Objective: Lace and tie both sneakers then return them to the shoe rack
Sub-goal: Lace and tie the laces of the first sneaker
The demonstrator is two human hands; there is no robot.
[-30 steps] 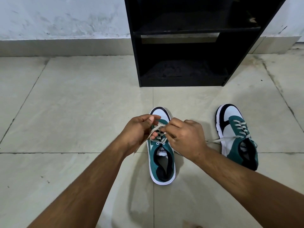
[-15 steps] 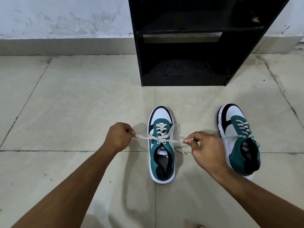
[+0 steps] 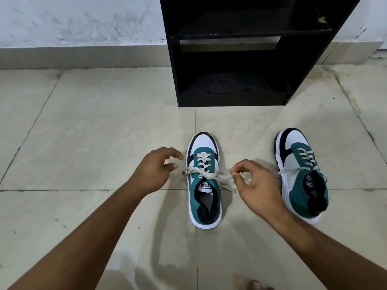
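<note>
A teal, white and black sneaker (image 3: 196, 208) stands on the floor tiles between my hands, toe toward the shoe rack (image 3: 174, 65). Its cream lace (image 3: 211, 174) is threaded up the eyelets and crossed once over the tongue. My left hand (image 3: 156, 171) hovers just left of the shoe with fingers apart; the left lace end lies loose beside its thumb. My right hand (image 3: 254, 183) pinches the right lace end between thumb and forefinger. The second sneaker (image 3: 301, 181) stands to the right, laced, with one loose lace end trailing left behind my right hand.
The black shoe rack stands against the white wall (image 3: 83, 19), its two open shelves holding nothing I can see. Beige floor tiles (image 3: 94, 126) spread around the shoes. A toe (image 3: 254, 285) shows at the bottom edge.
A second ago both hands worked over the shoe's eyelets; then they pulled the lace ends apart sideways. Now my left hand has let go and opened, while the right still pinches its end.
</note>
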